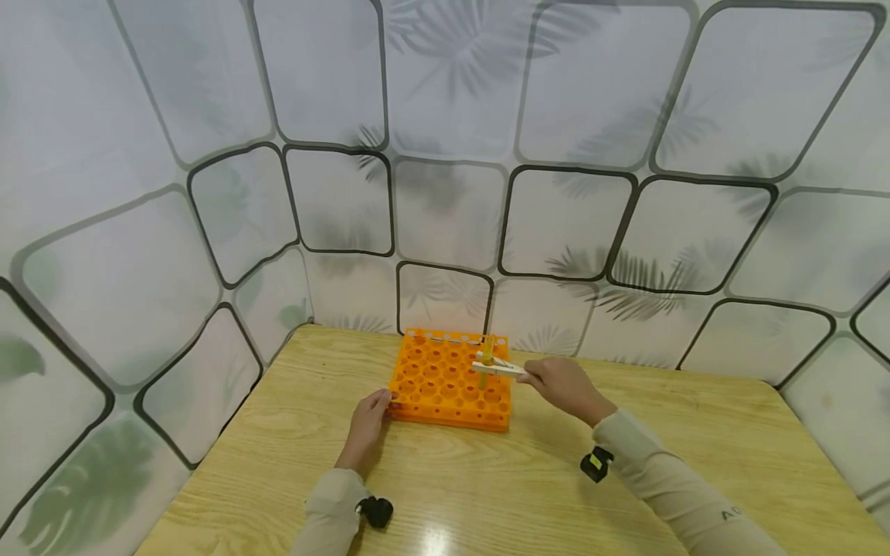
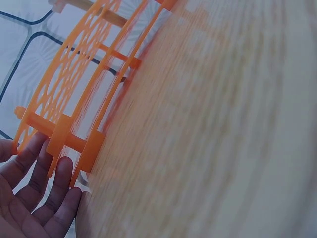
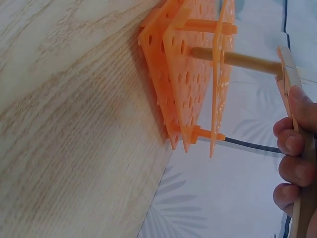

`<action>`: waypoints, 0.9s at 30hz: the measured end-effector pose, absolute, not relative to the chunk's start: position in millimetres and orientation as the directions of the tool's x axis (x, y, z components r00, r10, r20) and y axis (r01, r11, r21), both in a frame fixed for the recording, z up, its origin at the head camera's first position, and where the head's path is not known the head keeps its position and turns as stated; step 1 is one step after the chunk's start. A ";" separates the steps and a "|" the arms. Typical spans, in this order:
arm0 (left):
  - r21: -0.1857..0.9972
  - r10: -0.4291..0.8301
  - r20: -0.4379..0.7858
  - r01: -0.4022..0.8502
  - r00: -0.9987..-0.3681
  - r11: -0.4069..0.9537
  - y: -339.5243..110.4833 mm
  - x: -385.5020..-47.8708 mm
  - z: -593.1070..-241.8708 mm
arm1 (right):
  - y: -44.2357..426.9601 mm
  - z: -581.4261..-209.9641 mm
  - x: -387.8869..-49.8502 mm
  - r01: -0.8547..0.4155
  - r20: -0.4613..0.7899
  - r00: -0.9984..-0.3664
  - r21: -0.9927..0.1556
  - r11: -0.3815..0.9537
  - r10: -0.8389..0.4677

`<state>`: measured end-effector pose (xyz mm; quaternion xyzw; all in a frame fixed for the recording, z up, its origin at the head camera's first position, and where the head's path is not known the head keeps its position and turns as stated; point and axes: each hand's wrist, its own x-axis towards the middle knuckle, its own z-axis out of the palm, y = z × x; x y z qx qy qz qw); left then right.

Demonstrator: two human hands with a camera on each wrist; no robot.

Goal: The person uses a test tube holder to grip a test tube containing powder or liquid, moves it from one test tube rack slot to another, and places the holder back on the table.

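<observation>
right fingers (image 3: pixel 295 171) round tongs (image 1: pixel 510 370) on yellow rod (image 3: pixel 252 62), left fingers (image 2: pixel 35 182) pinching rack (image 1: pixel 452 417), thumb (image 2: pixel 6 150) cropped in wrist view

A light wood-grained table (image 1: pixel 528 494) is spreading beneath everything, and its surface is showing a bright patch of reflected light near the front. Directly on it, left of the middle, an orange tiered rack (image 1: pixel 452 422) is standing flat on its base. It seems to be sitting close to the far edge, though its own plates are hiding that stretch.
</observation>
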<state>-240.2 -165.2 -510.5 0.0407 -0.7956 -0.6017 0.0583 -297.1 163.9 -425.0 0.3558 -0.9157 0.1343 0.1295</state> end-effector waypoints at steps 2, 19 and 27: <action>0.962 -0.137 0.041 0.002 -0.990 0.272 -165.1 -240.2 -510.3 | 164.2 -424.5 -297.4 -0.683 0.330 -0.716 -0.153 0.714 -0.615; 0.962 -0.123 0.052 0.016 -0.991 0.273 -165.8 -239.8 -508.4 | 164.7 -409.8 -295.7 -0.703 0.361 -0.691 -0.131 0.700 -0.626; 0.961 -0.114 0.054 0.020 -0.992 0.274 -166.0 -239.0 -509.0 | 165.2 -406.5 -298.2 -0.697 0.342 -0.701 -0.141 0.703 -0.626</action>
